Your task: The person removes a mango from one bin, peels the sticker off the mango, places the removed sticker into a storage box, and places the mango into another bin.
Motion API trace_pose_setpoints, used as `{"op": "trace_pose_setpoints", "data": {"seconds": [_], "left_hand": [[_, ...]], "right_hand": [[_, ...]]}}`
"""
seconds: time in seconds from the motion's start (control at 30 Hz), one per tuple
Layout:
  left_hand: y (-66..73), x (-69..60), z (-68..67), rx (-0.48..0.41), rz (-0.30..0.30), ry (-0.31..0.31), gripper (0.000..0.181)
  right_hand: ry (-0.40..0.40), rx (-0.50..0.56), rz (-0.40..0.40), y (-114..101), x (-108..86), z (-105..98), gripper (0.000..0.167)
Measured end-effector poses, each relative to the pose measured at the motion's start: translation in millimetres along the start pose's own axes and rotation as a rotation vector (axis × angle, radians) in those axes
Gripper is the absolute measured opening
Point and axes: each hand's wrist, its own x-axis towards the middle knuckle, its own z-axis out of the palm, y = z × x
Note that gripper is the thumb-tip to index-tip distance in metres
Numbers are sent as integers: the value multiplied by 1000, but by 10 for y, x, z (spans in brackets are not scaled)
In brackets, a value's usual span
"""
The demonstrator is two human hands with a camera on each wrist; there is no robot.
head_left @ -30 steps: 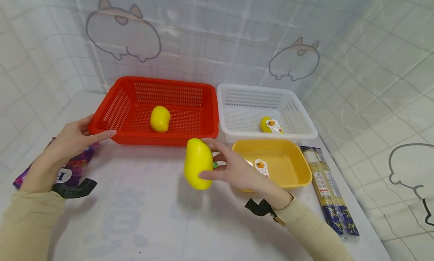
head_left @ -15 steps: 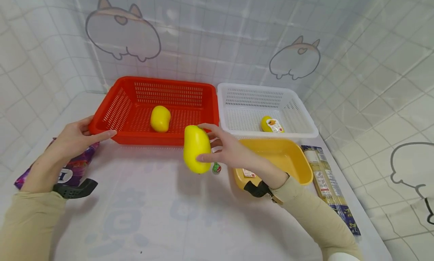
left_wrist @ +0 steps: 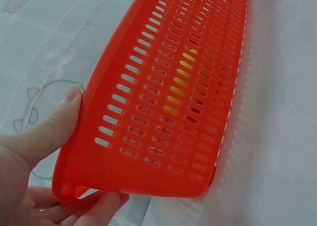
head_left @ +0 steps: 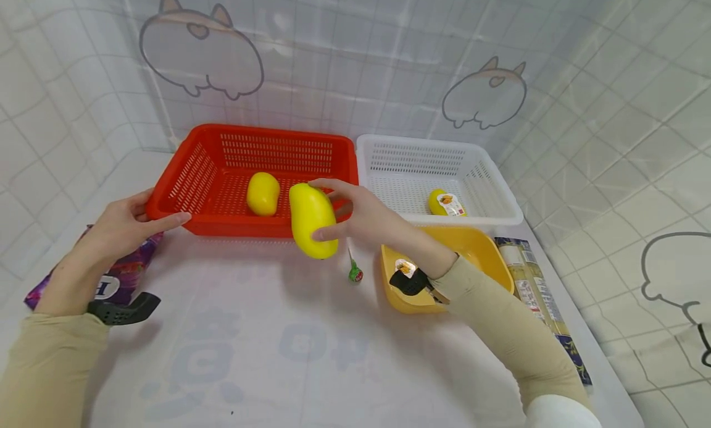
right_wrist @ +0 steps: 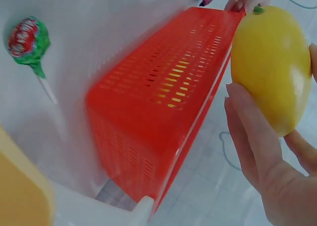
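Observation:
My left hand (head_left: 119, 230) grips the left front corner of a red slotted basket (head_left: 233, 226); the left wrist view shows the thumb on the rim and fingers under it. A yellow mango (head_left: 263, 194) lies inside. My right hand (head_left: 369, 218) holds another yellow mango (head_left: 312, 221) between thumb and fingers, over the basket's front edge near its right end. In the right wrist view this mango (right_wrist: 270, 62) shows a small green stem spot. To the right, a white basket (head_left: 478, 220) contains a yellow fruit (head_left: 437, 201) with a white label, partly hidden by the front rim.
A yellow tub (head_left: 397, 298) sits under my right forearm, with a labelled item (head_left: 405, 267) partly visible in it. Beside the tub lies a green-wrapped lollipop (head_left: 355, 271). Long clear packets (head_left: 530, 286) lie at far right. A purple bag (head_left: 130, 270) is behind my left wrist.
My right hand has carried the mango up and slightly left, from above the table to the red basket's front rim. The lollipop has come into full view. My left hand stays put.

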Motion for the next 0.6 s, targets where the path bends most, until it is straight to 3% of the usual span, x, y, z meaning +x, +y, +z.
{"op": "trace_pose_setpoints", "data": {"seconds": [0.6], "left_hand": [[6,8,9,-1,4,13,101]], "right_hand": [[57,-157,42,-212,405,-129,77]]}}
